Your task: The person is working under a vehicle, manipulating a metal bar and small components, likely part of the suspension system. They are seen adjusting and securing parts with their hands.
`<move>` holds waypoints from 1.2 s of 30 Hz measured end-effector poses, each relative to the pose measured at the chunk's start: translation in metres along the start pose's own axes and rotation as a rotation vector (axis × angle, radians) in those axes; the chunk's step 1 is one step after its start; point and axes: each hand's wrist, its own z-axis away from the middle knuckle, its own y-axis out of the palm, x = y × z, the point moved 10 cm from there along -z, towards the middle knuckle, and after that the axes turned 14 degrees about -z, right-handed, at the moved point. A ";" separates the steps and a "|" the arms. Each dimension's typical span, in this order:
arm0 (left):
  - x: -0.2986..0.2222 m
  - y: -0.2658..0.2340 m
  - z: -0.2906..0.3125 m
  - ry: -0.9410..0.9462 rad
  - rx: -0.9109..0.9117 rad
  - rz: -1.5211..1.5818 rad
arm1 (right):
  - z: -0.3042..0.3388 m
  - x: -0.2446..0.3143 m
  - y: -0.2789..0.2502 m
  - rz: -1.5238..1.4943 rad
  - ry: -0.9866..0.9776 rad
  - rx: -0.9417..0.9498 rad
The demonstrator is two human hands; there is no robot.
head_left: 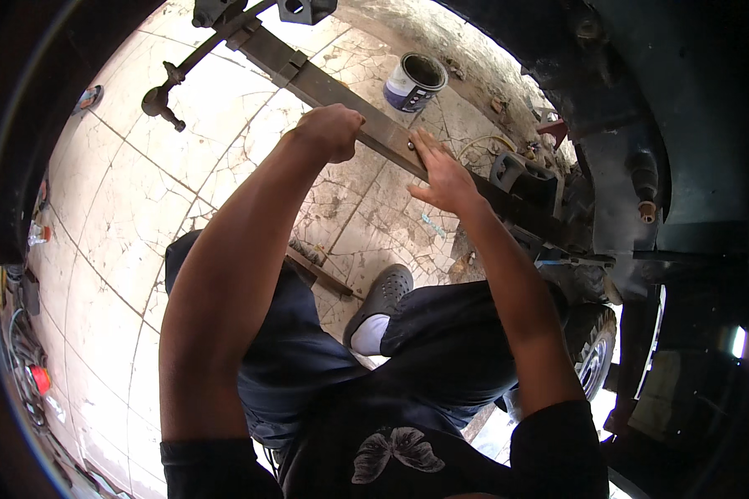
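A long grey steel leaf spring (383,131) runs slantwise in front of me, from the upper left down to the right. My left hand (333,133) is closed at its near edge, fingers curled; their tips are hidden. Farther right along the bar, my right hand (446,176) lies with fingers stretched across the top and the thumb apart at the near side. A small shiny round piece (410,145) shows beside those fingertips. Metal clips (290,66) wrap the spring at its upper left part.
Beyond the spring, an open paint can (424,73) stands on the cracked tile floor (216,141). A rod with a ball joint (156,101) juts out at upper left. Dark vehicle bodywork (707,150) closes in on the right, above a tyre (595,345). A metal bar (324,274) lies near my shoe (387,291).
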 end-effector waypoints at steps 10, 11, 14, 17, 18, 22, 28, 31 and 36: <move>-0.019 -0.033 -0.020 0.017 -0.037 0.062 | -0.004 0.006 -0.002 0.014 0.035 -0.055; -0.018 -0.031 -0.019 0.019 -0.049 0.056 | -0.015 0.008 -0.004 0.000 0.058 -0.038; -0.021 -0.023 -0.014 0.052 -0.057 0.055 | -0.013 0.011 0.005 -0.001 0.022 -0.002; -0.019 -0.029 -0.013 0.060 -0.074 0.051 | 0.003 0.001 -0.005 0.015 -0.012 0.029; -0.018 -0.033 -0.013 0.050 -0.084 0.046 | 0.010 -0.001 -0.009 0.014 -0.013 0.044; -0.014 -0.033 -0.017 0.029 -0.014 -0.015 | 0.015 -0.007 -0.005 0.037 0.019 0.100; 0.000 -0.024 0.001 -0.078 0.247 0.043 | -0.020 0.009 -0.002 -0.020 0.002 0.063; 0.012 -0.021 0.012 -0.124 0.245 0.044 | -0.017 0.015 -0.002 -0.041 -0.031 0.074; -0.011 -0.037 -0.007 0.023 -0.001 0.004 | 0.027 -0.006 -0.011 -0.031 0.007 0.113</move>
